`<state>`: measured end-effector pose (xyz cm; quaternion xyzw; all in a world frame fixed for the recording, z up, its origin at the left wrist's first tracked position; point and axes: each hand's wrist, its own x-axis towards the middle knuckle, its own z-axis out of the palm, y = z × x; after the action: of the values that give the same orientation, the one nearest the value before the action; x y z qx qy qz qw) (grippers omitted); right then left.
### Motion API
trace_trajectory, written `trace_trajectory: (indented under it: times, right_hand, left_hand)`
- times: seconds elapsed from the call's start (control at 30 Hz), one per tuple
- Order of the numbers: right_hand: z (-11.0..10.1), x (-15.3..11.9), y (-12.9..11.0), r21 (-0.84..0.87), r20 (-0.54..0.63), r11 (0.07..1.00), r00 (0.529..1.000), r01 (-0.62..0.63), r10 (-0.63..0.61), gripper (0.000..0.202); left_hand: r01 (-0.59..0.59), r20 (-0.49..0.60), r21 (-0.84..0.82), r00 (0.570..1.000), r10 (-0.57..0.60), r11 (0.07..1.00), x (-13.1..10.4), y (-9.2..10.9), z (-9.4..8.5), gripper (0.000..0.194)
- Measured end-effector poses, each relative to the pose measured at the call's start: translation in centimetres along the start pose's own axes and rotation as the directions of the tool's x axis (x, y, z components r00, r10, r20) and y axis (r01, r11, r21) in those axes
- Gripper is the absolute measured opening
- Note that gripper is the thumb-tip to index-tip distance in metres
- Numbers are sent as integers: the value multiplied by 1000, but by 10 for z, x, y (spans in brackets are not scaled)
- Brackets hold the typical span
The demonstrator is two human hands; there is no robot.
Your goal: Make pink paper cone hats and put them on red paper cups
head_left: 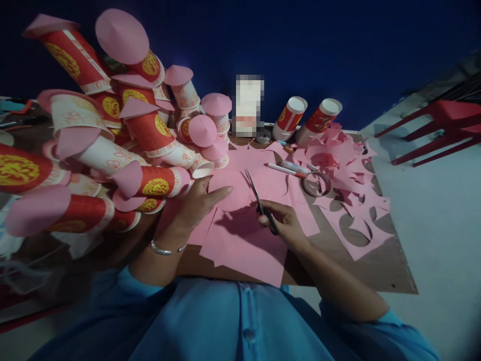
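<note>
A round piece of pink paper (231, 193) is pinched at its left edge by my left hand (199, 200), thumb on top. My right hand (281, 220) grips a pair of scissors (254, 186) by the black handles, blades pointing up and left beside the disc's right edge. Beneath both hands lie several pink paper sheets (251, 250), one with a circle outline right of the blades. Left of my left hand, red and white paper cups (158, 181) are piled up, many topped with pink paper cones (128, 179).
Pink offcuts (338, 165) heap on the right of the brown table (391, 271). A tape roll (316, 184) and pens (285, 170) lie nearer. Two cup stacks (291, 118) stand by the blue wall (338, 45), near a pixelated upright object (248, 103). A red stool (447, 120) is at right.
</note>
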<state>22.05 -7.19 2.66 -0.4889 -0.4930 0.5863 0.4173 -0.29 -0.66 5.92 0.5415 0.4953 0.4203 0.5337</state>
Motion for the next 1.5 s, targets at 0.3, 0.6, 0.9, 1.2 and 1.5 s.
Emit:
trace_trajectory:
  times: [0.3, 0.6, 0.9, 1.2, 1.5]
  right_hand:
    - [1, 0, -1, 51, 2, 999, 1000, 3, -3, 39]
    - [0, 0, -1, 35, 23, 999, 1000, -4, 4, 39]
    - [1, 0, -4, 33, 28, 999, 999, -31, 31, 39]
    - [0, 0, -2, 42, 31, 998, 998, -50, 49, 41]
    - [0, 1, -3, 27, 44, 999, 998, -41, 40, 42]
  left_hand:
    - [-37, 59, 77, 998, 32, 996, 0, 1, 0, 24]
    - [-22, 70, 96, 997, 16, 995, 1, 2, 0, 26]
    - [-5, 69, 76, 998, 0, 997, 1, 2, -1, 27]
    - [-15, 40, 64, 999, 13, 998, 1, 3, -3, 26]
    - [35, 27, 19, 999, -35, 999, 1, -1, -5, 29]
